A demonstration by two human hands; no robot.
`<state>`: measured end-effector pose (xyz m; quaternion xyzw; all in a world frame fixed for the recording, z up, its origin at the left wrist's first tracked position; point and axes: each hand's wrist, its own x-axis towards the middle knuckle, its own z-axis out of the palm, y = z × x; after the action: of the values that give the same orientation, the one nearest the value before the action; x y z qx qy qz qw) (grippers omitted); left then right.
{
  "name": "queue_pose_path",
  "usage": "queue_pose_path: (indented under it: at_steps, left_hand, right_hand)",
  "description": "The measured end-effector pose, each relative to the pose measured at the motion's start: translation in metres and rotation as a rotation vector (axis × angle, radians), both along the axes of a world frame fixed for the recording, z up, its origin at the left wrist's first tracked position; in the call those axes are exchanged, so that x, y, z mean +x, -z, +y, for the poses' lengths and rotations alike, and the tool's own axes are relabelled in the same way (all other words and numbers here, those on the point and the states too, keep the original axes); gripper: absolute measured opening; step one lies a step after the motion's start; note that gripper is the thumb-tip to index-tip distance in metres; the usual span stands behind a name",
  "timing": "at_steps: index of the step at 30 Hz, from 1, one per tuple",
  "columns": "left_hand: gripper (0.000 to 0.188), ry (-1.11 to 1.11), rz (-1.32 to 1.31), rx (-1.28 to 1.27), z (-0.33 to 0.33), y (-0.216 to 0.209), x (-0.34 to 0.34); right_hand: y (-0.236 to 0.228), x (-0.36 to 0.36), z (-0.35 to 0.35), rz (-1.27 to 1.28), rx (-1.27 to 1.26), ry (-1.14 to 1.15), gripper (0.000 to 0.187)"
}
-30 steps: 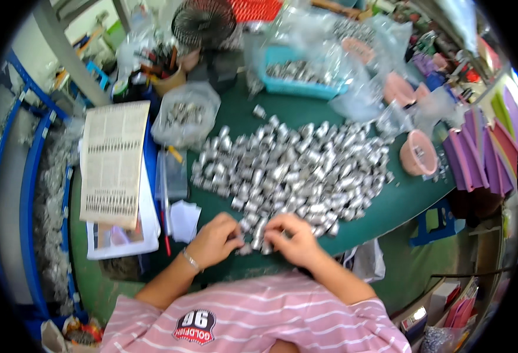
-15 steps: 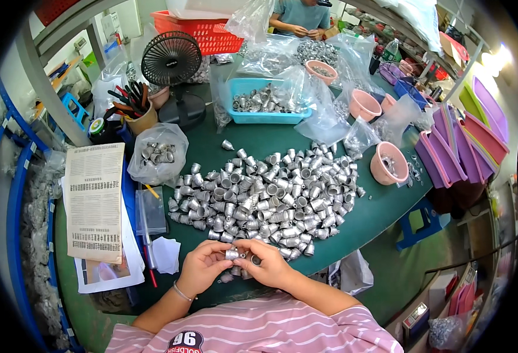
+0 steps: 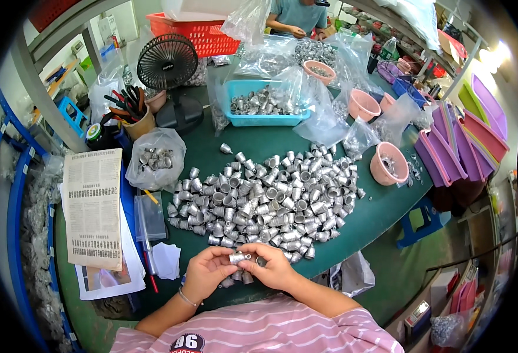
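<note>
In front of my body, my left hand pinches a small silver bell-shaped metal piece between thumb and fingers. A little loop shows at the right end of this piece. My right hand meets it from the other side, its fingertips close to that loop. Another cup-shaped metal piece sits within the curl of my right fingers. Just beyond both hands spreads a large heap of similar silver pieces on the green table. A few more pieces lie beneath my hands, partly hidden.
Left of the heap are a plastic bag of pieces, newspaper, a pliers holder and a black fan. Behind it stands a blue basket; pink bowls stand on the right. Across the table sits another person.
The pinched piece has turned slightly, so its loop now shows clearly toward my right hand. Both hands stay together over the table edge. One of the other person's hands has shifted.
</note>
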<state>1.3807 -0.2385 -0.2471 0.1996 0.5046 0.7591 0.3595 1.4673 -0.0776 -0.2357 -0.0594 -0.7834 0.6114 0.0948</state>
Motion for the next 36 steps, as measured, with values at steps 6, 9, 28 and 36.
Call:
queue_pose_path:
  at_steps: [6,9,28,36]
  left_hand:
    - [0.035,-0.012,-0.004,-0.041,-0.002,0.0,0.001]
    - [0.034,-0.011,-0.001,-0.017,-0.003,0.001,0.0]
    - [0.026,0.015,0.012,-0.159,-0.003,0.001,0.0]
    - [0.028,-0.03,0.185,-0.228,-0.001,0.017,0.002]
  right_hand:
    - [0.003,0.0,0.0,-0.011,-0.013,0.013,0.029]
    - [0.003,-0.001,0.001,0.038,0.003,-0.013,0.028]
    - [-0.004,-0.001,0.001,0.081,0.03,-0.03,0.033]
    - [0.002,-0.007,0.007,0.146,0.169,-0.121,0.021]
